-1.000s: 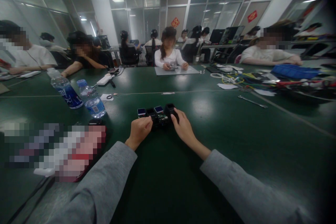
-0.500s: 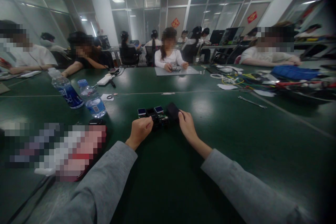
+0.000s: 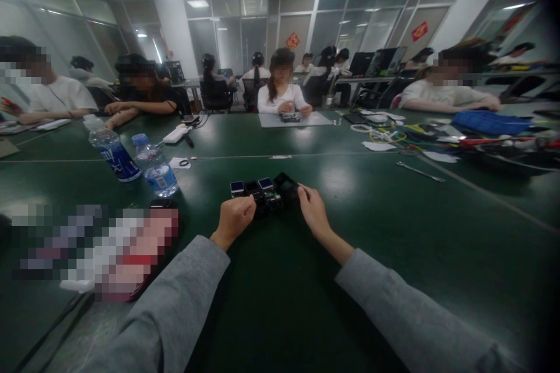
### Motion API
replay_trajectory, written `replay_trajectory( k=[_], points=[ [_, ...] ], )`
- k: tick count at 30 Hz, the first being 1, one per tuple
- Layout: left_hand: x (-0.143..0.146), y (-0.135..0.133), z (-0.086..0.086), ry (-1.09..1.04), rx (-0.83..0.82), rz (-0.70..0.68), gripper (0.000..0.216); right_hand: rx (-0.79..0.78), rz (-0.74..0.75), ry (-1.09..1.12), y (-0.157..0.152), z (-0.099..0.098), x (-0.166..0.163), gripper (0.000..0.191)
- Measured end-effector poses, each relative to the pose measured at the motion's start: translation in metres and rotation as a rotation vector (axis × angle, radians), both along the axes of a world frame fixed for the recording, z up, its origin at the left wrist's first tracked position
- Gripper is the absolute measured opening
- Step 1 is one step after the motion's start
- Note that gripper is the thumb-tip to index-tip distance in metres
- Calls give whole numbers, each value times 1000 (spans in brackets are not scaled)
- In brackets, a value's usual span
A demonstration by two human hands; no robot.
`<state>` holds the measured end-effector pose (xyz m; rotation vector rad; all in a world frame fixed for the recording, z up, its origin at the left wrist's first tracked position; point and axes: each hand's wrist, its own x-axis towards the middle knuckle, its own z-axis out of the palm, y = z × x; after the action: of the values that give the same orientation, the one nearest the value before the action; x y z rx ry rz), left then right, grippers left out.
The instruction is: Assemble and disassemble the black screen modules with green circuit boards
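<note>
My left hand [image 3: 236, 215] is closed like a fist at the near left side of a small electronic device [image 3: 272, 200]. The device has a dark body, bare circuit parts and two little screens [image 3: 265, 183] tipped up at its far edge. My left fingertips are hidden behind the hand, where it grips the device. To the right, my right hand [image 3: 311, 204] pinches a black plastic cover [image 3: 284, 181] between thumb and fingers. This cover is tilted beside the device, with a hollow or opening facing me; whether they touch I cannot tell.
Two water bottles [image 3: 160, 172] stand on the green table [image 3: 385, 233] at left, behind blurred-out phone-like items [image 3: 144, 245]. A wrench [image 3: 420, 171] lies at right, before tangled cables and a blue tray [image 3: 490, 122]. Across the table, a person [image 3: 282, 96] handles a similar device.
The black cover in my right hand has turned, so its hollow now shows instead of a plain dark face. My left hand and the device have barely moved.
</note>
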<state>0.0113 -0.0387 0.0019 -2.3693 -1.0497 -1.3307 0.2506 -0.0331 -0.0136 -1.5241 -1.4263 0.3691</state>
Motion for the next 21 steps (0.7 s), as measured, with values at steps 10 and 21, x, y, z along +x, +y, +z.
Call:
replay_trajectory(
  k=[10, 21],
  points=[
    [-3, 2, 2, -218, -70, 32, 37, 93, 24, -189, -5, 5, 0, 57],
    [-31, 29, -1, -1170, -539, 367, 32, -35, 44, -474, -150, 5, 158, 63]
  ],
)
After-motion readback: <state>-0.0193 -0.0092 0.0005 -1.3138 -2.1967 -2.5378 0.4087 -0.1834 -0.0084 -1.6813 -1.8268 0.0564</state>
